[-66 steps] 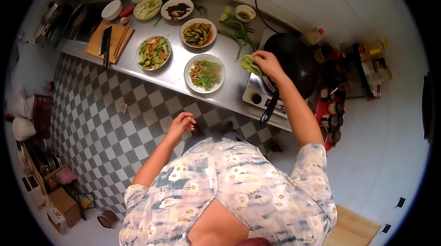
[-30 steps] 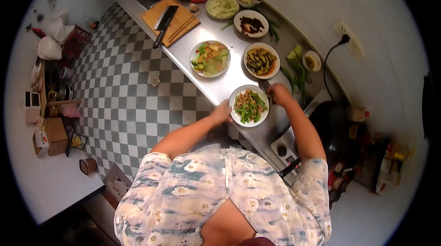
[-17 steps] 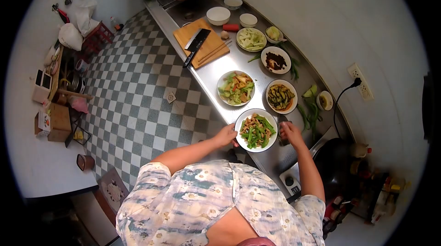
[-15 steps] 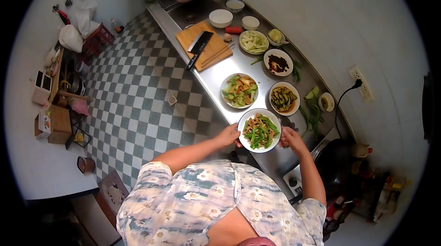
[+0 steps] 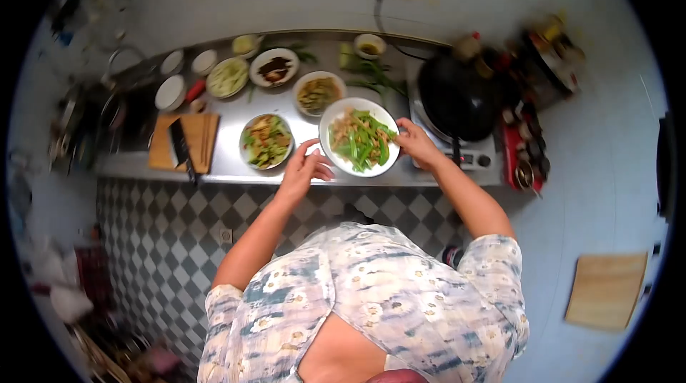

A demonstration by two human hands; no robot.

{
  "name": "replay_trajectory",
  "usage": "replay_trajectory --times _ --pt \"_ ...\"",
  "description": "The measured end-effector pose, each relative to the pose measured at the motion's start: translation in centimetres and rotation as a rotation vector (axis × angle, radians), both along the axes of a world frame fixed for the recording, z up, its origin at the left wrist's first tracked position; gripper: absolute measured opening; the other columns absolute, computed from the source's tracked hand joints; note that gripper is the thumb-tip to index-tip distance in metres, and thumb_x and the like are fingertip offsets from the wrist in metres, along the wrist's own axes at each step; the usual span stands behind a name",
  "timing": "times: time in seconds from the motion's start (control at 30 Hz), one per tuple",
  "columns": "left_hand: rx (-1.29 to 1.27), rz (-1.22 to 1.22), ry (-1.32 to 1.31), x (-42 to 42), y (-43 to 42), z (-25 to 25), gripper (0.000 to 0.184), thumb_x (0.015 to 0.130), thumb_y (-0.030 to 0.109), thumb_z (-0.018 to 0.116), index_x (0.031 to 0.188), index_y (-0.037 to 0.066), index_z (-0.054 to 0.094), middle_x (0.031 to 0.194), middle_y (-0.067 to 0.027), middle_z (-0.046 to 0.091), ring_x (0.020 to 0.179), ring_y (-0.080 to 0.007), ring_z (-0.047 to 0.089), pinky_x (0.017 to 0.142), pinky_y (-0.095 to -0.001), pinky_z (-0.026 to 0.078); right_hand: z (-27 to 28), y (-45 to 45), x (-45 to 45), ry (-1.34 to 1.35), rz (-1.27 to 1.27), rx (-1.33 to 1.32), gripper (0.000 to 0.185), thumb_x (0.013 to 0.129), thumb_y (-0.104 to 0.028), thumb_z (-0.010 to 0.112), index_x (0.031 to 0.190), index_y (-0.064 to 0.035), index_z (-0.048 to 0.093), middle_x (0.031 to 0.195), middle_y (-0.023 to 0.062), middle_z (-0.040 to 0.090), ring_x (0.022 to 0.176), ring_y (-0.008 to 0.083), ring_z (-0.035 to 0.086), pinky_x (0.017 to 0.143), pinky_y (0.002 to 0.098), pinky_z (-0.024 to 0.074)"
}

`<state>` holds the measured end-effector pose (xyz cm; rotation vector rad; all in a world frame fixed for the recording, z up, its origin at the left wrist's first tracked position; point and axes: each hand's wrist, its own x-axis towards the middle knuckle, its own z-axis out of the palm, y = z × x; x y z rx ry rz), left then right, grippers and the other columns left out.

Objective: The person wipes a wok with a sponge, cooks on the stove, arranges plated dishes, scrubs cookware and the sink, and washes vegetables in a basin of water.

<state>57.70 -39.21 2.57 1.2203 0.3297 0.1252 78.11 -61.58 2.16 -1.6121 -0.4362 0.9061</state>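
- Our R hand [image 5: 418, 146]: fingers grasp the right rim of a white, round, dark-rimmed plate [image 5: 368, 171] w/ green veg strips + brown bits [image 5: 366, 138].
- Our L hand [image 5: 304, 174]: fingers parted, loosely curled, at the plate's left side; we can't tell if they touch it.
- That plate is in front of us, btwn our hands, over the front part of the silver metal counter [image 5: 229, 146]; can't tell if it's lifted clear.
- Just behind, partly overlapped in view: white round plate of brownish-green veg [image 5: 319, 93].
- Near L hand: white round plate of mixed green + orange veg [image 5: 266, 140].
- Farther L: tan wooden board [image 5: 161, 158] w/ black-handled cleaver [image 5: 179, 141] + thin brown chopsticks [image 5: 206, 138].
- Beyond R hand: big round black wok [image 5: 457, 97] on a silver cooker [image 5: 475, 158].
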Motion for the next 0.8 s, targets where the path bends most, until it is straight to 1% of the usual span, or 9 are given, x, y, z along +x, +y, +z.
replay_trajectory --times 0.07,0.2,0.33,0.5,0.6,0.63,0.73,0.77,0.8 --pt "0.056 -0.044 -0.069 1.4 -0.8 0.1 0.037 0.097 0.021 0.041 0.129 0.002 0.037 0.097 -0.0171 0.060 0.077 -0.0205 0.063 0.067 -0.0300 0.052 1.0 -3.1 1.4 -0.005 -0.172 0.038 0.027 0.082 -0.006 0.054 0.107 -0.0009 0.048 0.076 0.0084 0.063 0.063 0.0161 0.063 0.053 0.0286 0.0516" --pt "0.000 -0.100 0.011 1.7 -1.8 -3.1 0.034 0.096 0.014 0.042 0.128 0.001 0.038 0.096 -0.0159 0.061 0.075 -0.0175 0.062 0.066 -0.0276 0.052 2.3 -9.3 6.1 -0.121 -0.456 -0.078 0.029 0.082 -0.007 0.054 0.110 -0.0026 0.047 0.082 0.0097 0.064 0.069 0.0172 0.065 0.056 0.0295 0.0555" --pt "-0.019 -0.110 0.147 0.0 -2.7 -6.0 0.032 0.094 0.009 0.042 0.125 0.000 0.039 0.095 -0.0153 0.061 0.075 -0.0177 0.062 0.066 -0.0272 0.052 -0.1 -14.5 12.5 -0.317 -0.714 -0.232 0.028 0.081 -0.004 0.052 0.108 -0.0013 0.047 0.080 0.0104 0.063 0.068 0.0190 0.065 0.051 0.0302 0.0556" --pt "-0.060 -0.017 0.239 -0.5 -2.8 -7.7 0.033 0.092 0.006 0.042 0.124 -0.001 0.041 0.093 -0.0148 0.062 0.074 -0.0185 0.062 0.066 -0.0282 0.053 -5.5 -16.7 18.9 -0.336 -0.879 -0.485 0.031 0.078 0.001 0.054 0.108 0.0024 0.047 0.100 0.0167 0.059 0.072 0.0256 0.064 0.048 0.0333 0.0565" --pt "-0.025 0.060 0.291 0.0 -2.8 -6.4 0.034 0.090 0.005 0.045 0.123 0.000 0.042 0.093 -0.0150 0.062 0.074 -0.0181 0.062 0.066 -0.0276 0.052 -6.4 -16.0 20.5 -0.209 -0.917 -0.563 0.034 0.080 -0.003 0.055 0.112 0.0020 0.048 0.101 0.0152 0.059 0.076 0.0261 0.064 0.048 0.0328 0.0559" --pt "-0.030 0.085 0.292 0.2 -2.8 -6.0 0.034 0.090 0.006 0.046 0.123 0.001 0.043 0.094 -0.0142 0.062 0.074 -0.0174 0.062 0.066 -0.0275 0.052 -7.5 -16.2 21.5 -0.154 -0.871 -0.545 0.038 0.081 -0.010 0.060 0.116 0.0004 0.048 0.101 0.0140 0.060 0.077 0.0269 0.064 0.048 0.0324 0.0551" --pt "-0.021 0.126 0.292 0.2 -2.4 -6.6 0.033 0.091 0.009 0.045 0.123 0.001 0.043 0.095 -0.0139 0.062 0.075 -0.0174 0.062 0.067 -0.0278 0.052 -8.7 -16.3 22.4 -0.062 -0.812 -0.501 0.040 0.081 -0.019 0.065 0.114 -0.0014 0.050 0.098 0.0135 0.061 0.077 0.0272 0.064 0.049 0.0331 0.0548" --pt "-0.026 0.119 0.268 0.0 -2.4 -6.7 0.032 0.092 0.009 0.045 0.123 0.002 0.043 0.095 -0.0137 0.062 0.076 -0.0175 0.062 0.068 -0.0281 0.052 -11.0 -17.4 23.2 -0.105 -0.809 -0.401 0.042 0.079 -0.024 0.070 0.111 -0.0034 0.053 0.095 0.0124 0.062 0.076 0.0256 0.063 0.051 0.0344 0.0545" --pt "-0.025 0.139 0.242 -0.1 -2.7 -6.8 0.031 0.093 0.010 0.044 0.123 0.002 0.043 0.096 -0.0135 0.062 0.077 -0.0175 0.063 0.069 -0.0284 0.053 -13.6 -19.0 24.7 -0.022 -0.803 -0.266 0.045 0.075 -0.026 0.075 0.109 -0.0051 0.055 0.092 0.0104 0.063 0.073 0.0238 0.063 0.052 0.0355 0.0532"
